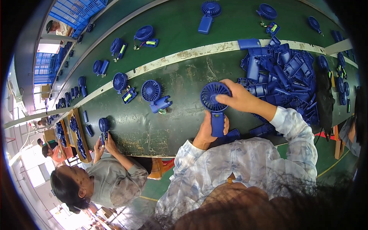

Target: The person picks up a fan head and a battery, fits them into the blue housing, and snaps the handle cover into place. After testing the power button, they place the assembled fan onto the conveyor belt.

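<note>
Far left, a wood-edged tray (88, 156) is holding a mass of blue parts, too small to sort out. Right of it, at the near side, a co-worker in grey (115, 184) is holding up a small blue fan (103, 125) by the desk (184, 92). Farther right, two opened fans are lying on the desk: the first fan (120, 81) with a yellow-green cell (127, 97) in a casing just beside it, the second fan (150, 90) with casing pieces about its base. A pale strip (184, 55) is running along behind them; on the green surface (172, 30) at its far side, more fans are lying scattered, several opened. Near centre, the left hand (205, 130) is wrapping around the handle of a handheld fan (217, 122), its round head pointing to the far side. The right hand (243, 96) is pinching the head at its right rim, thumb lying over the front grille. Right of both hands, a heap of blue casings (283, 69) is covering the desk and touching the strip. Farthest right, a black cloth-like thing (326, 101) is hanging near more blue fans (341, 84).
</note>
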### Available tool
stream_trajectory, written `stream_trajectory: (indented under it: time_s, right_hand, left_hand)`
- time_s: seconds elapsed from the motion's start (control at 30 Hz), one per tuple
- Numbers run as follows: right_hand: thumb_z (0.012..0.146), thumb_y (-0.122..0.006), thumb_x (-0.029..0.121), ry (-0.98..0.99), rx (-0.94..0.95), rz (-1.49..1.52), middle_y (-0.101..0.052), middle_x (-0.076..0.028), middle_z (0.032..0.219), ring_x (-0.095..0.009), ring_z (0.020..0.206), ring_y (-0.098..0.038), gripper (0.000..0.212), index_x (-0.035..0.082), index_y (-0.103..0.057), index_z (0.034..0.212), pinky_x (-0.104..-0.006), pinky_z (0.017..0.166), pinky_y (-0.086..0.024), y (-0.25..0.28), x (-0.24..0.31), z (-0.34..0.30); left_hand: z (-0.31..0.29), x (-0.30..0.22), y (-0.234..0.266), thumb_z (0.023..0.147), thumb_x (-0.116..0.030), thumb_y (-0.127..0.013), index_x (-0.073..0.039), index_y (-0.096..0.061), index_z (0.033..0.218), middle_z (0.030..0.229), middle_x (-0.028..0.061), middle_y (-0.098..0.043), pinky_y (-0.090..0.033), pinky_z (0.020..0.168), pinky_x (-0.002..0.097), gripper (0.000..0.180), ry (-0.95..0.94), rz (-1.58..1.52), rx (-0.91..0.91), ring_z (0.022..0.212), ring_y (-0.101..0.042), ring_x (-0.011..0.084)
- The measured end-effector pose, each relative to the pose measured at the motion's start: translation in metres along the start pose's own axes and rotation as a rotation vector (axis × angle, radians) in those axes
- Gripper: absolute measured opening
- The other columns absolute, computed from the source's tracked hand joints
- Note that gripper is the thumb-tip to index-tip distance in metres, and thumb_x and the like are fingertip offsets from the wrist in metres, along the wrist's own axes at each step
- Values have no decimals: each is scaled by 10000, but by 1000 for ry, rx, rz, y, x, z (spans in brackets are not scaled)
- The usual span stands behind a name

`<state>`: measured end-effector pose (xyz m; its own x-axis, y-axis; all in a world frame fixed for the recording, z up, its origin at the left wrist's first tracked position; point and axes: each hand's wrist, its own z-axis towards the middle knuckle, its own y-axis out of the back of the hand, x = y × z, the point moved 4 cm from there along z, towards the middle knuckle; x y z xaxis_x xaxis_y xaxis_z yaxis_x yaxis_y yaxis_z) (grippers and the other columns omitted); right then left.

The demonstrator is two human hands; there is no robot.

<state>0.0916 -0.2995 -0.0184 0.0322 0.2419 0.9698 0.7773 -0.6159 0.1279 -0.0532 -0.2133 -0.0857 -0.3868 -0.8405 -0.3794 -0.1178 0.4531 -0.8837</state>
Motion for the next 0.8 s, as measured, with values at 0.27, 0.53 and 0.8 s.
stream_trajectory:
  time_s: [0.27, 0.53, 0.8]
  right_hand:
    - [812, -717, 374, 328, 13, -403, -618, -247, 1036, -399, 923, -642, 664, -45, -433, 1241, -412, 812, -512, 0, 25, -10]
    - [760, -754, 335, 398, 29, -534, -610, -229, 1012, -403, 926, -620, 606, -36, -480, 1154, -432, 802, -500, -6, 43, -14]
    - [851, -696, 383, 102, 47, -157, -667, -193, 987, -257, 897, -671, 595, -45, -498, 1215, -348, 793, -524, 4, 9, 4]
  left_hand:
    - [4, 4, 5, 861, -766, -239, -48, -524, 957, 769, 98, -546, -474, 536, 327, 778, -3, 4, -28, 580, -558, 210]
    - [2, -1, -4, 926, -706, -234, -52, -542, 892, 693, 69, -530, -458, 506, 305, 724, 91, -34, -188, 567, -550, 187]
    - [2, 6, 2, 864, -752, -339, -30, -525, 942, 730, 96, -501, -431, 533, 320, 749, -21, 23, -100, 620, -489, 222]
